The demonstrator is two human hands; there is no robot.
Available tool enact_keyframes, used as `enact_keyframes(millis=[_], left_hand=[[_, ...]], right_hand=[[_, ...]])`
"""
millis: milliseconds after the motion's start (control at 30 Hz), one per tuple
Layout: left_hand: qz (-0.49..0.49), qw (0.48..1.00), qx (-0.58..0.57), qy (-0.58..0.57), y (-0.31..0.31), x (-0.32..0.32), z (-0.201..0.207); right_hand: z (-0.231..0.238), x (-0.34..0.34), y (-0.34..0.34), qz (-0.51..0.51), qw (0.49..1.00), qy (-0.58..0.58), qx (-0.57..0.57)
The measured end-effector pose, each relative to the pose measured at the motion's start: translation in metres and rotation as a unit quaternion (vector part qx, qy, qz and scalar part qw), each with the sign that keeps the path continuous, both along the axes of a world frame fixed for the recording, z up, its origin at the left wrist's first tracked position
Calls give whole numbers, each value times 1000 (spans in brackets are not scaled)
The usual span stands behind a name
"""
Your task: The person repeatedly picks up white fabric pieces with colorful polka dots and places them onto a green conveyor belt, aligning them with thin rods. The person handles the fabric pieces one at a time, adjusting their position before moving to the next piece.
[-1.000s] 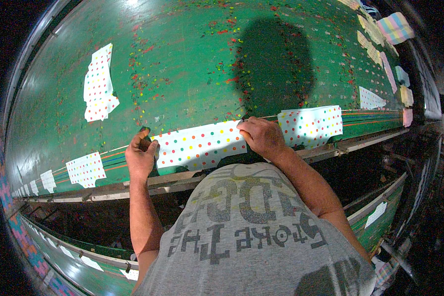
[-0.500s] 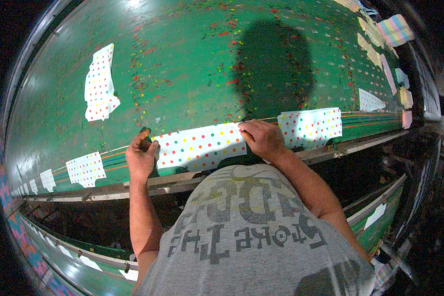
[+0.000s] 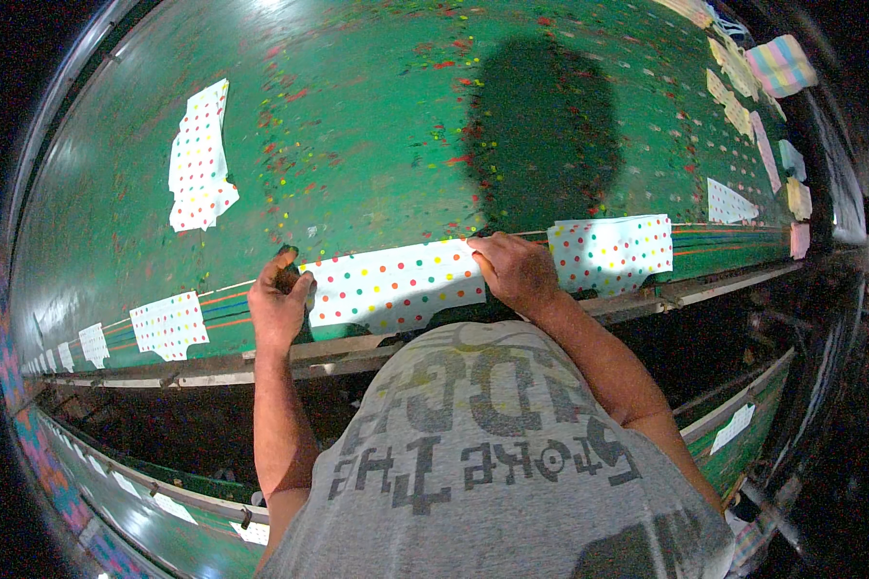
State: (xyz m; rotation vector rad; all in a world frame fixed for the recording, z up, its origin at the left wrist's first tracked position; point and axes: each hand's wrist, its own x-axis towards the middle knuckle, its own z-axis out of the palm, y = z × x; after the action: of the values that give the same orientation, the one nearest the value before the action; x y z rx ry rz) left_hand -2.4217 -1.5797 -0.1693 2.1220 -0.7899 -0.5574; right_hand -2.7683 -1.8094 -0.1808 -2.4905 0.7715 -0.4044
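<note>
A white cloth piece with red, yellow, green and orange dots [image 3: 396,287] lies along the near edge of a long green table [image 3: 367,116]. My left hand [image 3: 280,304] is closed at its upper left corner, thumb against finger, with dark stains on the fingertips. At the upper right corner, my right hand [image 3: 519,275] pinches the cloth, its fingers bent over the edge. Between the hands the upper edge runs nearly straight, and a shadow covers part of the lower edge.
Right of my right hand lies a dotted stack [image 3: 610,253]; another dotted piece [image 3: 169,325] is at left. A loose dotted pile [image 3: 200,164] sits farther back. Folded cloths [image 3: 780,66] line the far right. Behind me stands a second green table [image 3: 135,516] with white pieces.
The view has shifted very slightly. Both hands keep their hold at the corners of the dotted cloth piece, which has hardly moved.
</note>
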Motion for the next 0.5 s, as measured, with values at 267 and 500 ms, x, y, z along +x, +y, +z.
enact_keyframes(millis=[267, 500], left_hand=[[17, 999, 21, -24, 1, -6, 5], [-26, 996, -84, 10, 14, -14, 4]], right_hand=[[10, 7, -1, 9, 999, 30, 15], [18, 8, 0, 11, 999, 50, 2]])
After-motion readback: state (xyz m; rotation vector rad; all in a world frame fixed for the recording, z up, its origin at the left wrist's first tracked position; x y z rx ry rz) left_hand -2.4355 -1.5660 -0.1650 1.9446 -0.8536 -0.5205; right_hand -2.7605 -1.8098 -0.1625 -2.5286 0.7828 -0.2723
